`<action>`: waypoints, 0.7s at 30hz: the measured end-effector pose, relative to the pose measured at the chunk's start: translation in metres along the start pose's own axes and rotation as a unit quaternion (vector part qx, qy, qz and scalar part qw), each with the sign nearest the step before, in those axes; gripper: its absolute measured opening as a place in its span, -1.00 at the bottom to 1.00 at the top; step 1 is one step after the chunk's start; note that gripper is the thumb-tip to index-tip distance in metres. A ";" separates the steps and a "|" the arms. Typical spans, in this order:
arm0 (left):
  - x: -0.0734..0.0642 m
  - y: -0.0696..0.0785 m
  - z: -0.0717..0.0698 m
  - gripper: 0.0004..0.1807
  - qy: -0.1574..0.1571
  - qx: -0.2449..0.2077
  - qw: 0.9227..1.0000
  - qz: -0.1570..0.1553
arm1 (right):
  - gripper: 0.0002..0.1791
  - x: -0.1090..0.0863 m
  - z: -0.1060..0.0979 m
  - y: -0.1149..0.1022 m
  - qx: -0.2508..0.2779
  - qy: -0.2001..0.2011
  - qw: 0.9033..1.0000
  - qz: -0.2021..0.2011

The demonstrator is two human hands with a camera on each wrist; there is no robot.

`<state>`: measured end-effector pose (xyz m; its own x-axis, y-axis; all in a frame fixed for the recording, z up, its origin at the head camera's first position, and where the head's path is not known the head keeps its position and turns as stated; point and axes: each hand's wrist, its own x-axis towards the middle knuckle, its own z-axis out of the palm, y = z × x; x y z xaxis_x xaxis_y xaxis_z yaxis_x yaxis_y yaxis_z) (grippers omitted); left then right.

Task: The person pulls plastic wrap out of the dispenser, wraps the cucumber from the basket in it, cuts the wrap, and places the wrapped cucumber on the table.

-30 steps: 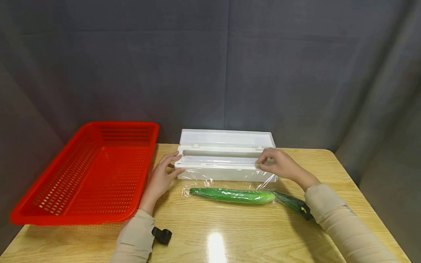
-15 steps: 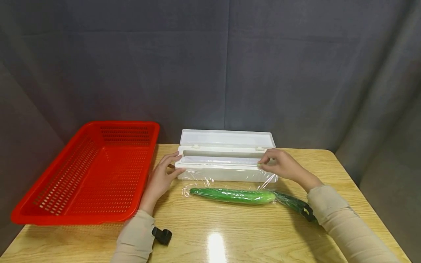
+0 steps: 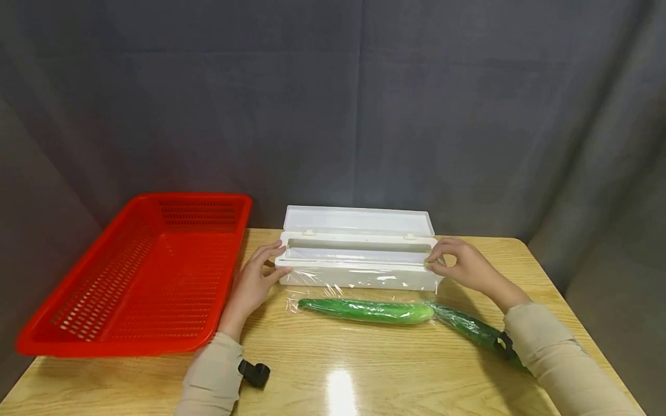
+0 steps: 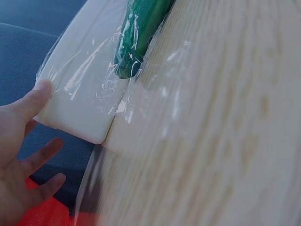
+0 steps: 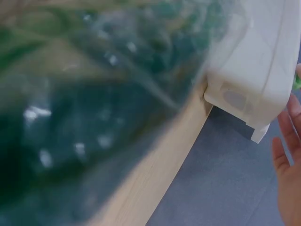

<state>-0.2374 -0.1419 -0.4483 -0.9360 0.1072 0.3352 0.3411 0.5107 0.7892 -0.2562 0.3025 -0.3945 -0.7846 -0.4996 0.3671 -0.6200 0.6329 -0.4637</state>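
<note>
A white cling film dispenser (image 3: 359, 279) stands on the table with its lid (image 3: 358, 221) raised. Clear film runs from it over a green cucumber (image 3: 364, 311) in front. With thumb and finger, my left hand (image 3: 255, 284) holds the dispenser's left end; in the left wrist view the thumb (image 4: 41, 89) presses its edge and other fingers are spread. My right hand (image 3: 465, 266) pinches a small green slide cutter (image 3: 428, 263) at the right end of the front rail. A second cucumber (image 3: 468, 328), darker and film-covered, lies under my right wrist, partly hidden by the sleeve.
A red perforated basket (image 3: 156, 346) stands at the left, beside my left forearm. The wooden table (image 3: 416, 370) ends just behind the dispenser, where a grey curtain (image 3: 359, 115) hangs. A black wrist mount (image 3: 254, 373) sits on my left sleeve.
My right hand has slid rightward along the dispenser's front rail with the slide cutter, reaching its right end. More of the darker cucumber shows. The left hand has stayed in place.
</note>
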 end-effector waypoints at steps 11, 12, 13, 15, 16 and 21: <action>-0.001 -0.005 0.000 -0.47 0.000 -0.008 1.000 0.000 | -0.83 -0.002 0.002 0.007 0.000 0.003 1.000 -0.014; -0.001 -0.005 0.001 -0.46 0.000 -0.010 1.000 0.002 | -0.83 -0.002 0.002 0.008 -0.002 0.004 1.000 -0.016; -0.001 -0.006 0.001 -0.46 -0.001 -0.009 1.000 0.004 | -0.83 -0.003 0.002 0.009 -0.003 0.005 1.000 -0.017; -0.001 -0.006 0.002 -0.46 0.000 -0.008 1.000 0.008 | -0.81 -0.004 0.002 0.010 -0.004 0.009 1.000 -0.021; -0.001 -0.006 0.001 -0.47 0.001 -0.008 1.000 0.009 | -0.81 -0.005 0.002 0.010 -0.007 0.011 1.000 -0.024; 0.000 -0.004 0.000 -0.47 0.004 0.004 1.000 0.003 | -0.82 -0.005 0.001 0.010 -0.010 0.015 0.999 -0.033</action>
<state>-0.2392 -0.1437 -0.4517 -0.9332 0.1041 0.3439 0.3461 0.5176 0.7825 -0.2585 0.3110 -0.4016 -0.7410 -0.5232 0.4209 -0.6705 0.6108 -0.4211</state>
